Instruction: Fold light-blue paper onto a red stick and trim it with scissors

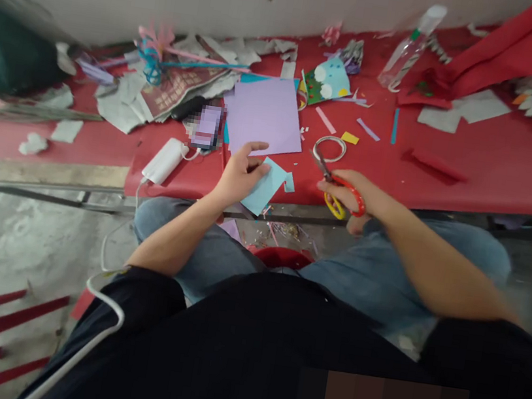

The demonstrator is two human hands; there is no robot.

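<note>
Two hands: left hand (238, 176) pinches blue paper (263, 188); right hand (353, 195) grips scissors (339, 189).

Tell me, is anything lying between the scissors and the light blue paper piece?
Nothing visible: only bare red table separates the scissors in the right hand from the light blue paper held by the left hand.

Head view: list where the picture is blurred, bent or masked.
Head view: motion blur smears the far left edge and the right forearm; the red table edge bows from wide-angle distortion; a pixelated patch masks something beside the lilac paper; a dark block covers the bottom.
</note>
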